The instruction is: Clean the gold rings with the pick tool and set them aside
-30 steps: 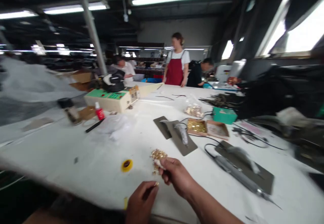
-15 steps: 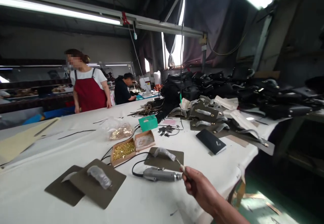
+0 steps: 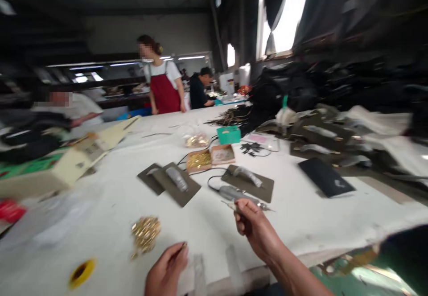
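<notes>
My white table (image 3: 110, 193) runs long, from my edge out to the far end. Close to my edge lies a loose heap of small gold parts (image 3: 145, 232). Left of it, nearer the edge, is a yellow tape roll (image 3: 81, 273). Toward the middle lie two overlapping grey boards (image 3: 175, 181) and a third grey board (image 3: 249, 182), with a corded hand tool (image 3: 234, 193) just in front of that one. Behind them sit two open cardboard boxes (image 3: 200, 160), a clear bag of gold parts (image 3: 197, 141) and a teal box (image 3: 228, 134). A flat black piece (image 3: 326, 178) lies toward the right edge, and a cream machine (image 3: 67, 164) stands along the left edge.
</notes>
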{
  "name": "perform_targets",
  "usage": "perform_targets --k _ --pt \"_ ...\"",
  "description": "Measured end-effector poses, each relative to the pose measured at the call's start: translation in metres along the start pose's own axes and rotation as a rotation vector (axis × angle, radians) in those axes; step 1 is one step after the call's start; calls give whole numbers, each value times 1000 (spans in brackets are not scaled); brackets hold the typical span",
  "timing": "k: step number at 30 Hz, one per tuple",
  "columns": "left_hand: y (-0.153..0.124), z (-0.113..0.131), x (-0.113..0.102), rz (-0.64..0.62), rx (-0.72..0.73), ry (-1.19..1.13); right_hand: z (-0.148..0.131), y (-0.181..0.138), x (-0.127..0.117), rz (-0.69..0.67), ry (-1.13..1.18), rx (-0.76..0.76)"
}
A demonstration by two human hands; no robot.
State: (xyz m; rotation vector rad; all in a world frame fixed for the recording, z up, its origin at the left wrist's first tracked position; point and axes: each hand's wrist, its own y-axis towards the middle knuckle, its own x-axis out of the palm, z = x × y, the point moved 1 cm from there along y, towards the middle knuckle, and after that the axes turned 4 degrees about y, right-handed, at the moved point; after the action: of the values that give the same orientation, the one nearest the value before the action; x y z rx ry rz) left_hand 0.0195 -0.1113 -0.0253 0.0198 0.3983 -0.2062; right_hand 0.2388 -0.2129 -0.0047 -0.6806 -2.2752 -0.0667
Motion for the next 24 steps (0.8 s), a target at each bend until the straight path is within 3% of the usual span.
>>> perform_targets --k 1,2,6,10,17,24 --pt "-6 -6 -9 -81 -50 -75 9 5 12 -44 -17 38" --pt "-10 -9 -15 -82 -80 -143 18 11 23 -89 -34 78" --pt "-6 -16 -17 -15 -115 -308 53 37 57 -267 -140 214" --pt "-6 -17 -13 29 -153 -375 75 51 68 -348 -247 260" --pt "-5 -15 -13 -6 -141 -400 75 53 55 -330 -601 2" --pt "-4 -21 -10 -35 -118 -320 66 47 65 -392 -791 -80"
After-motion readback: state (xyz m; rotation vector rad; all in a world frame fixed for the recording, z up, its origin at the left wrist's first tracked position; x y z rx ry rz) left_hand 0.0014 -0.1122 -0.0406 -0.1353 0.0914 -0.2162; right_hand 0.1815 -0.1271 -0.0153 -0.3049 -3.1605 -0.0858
